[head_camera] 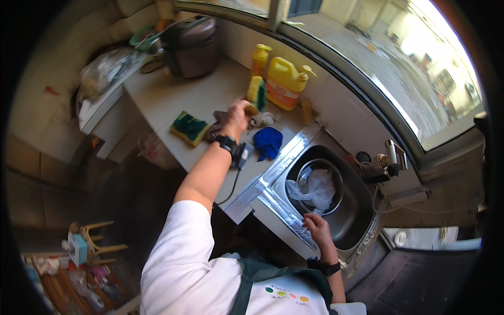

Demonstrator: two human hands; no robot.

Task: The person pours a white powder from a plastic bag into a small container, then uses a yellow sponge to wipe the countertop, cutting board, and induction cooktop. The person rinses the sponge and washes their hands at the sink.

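My left hand (238, 114) grips the lower end of an upright yellow and green scouring sponge (256, 93), just in front of a yellow pump jug (286, 83). Another sponge (189, 128) lies flat on the white counter, with a brown cloth partly hidden beside my left wrist. A blue cloth (268, 143) and a crumpled whitish cloth (264, 119) lie to the right of that hand. Over the near rim of the sink hangs my right hand (318, 231), its fingers loosely bent and nothing visible in them. In the sink, a metal bowl (341, 193) holds a translucent plastic bag (319, 189).
A yellow pump bottle (260, 61) stands by the jug below the window. Farther left are a dark rice cooker (191, 49) and a plastic bag (106, 73). A faucet (390, 155) rises behind the sink (354, 220). Foil tape (285, 214) covers the counter edge.
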